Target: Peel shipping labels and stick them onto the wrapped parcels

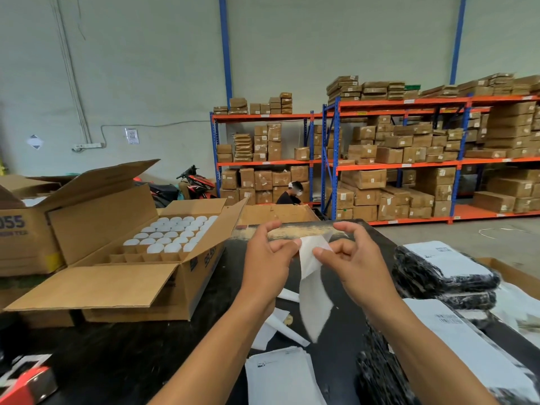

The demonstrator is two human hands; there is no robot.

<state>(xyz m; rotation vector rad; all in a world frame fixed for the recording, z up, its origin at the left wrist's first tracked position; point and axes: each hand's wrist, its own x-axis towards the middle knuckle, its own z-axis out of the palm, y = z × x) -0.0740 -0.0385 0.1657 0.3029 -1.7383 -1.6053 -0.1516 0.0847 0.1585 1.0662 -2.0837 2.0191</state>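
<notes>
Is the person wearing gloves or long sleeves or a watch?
No. The left hand and right hand are bare, with no gloves, rings or watch showing. Both forearms are bare down to the picture's bottom edge, so no sleeve shows. The fingernails look short and plain.

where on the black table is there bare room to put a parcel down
Bare table between the open carton and the label stack. Crowded: backing scraps under the hands, wrapped parcels filling the right.
</notes>
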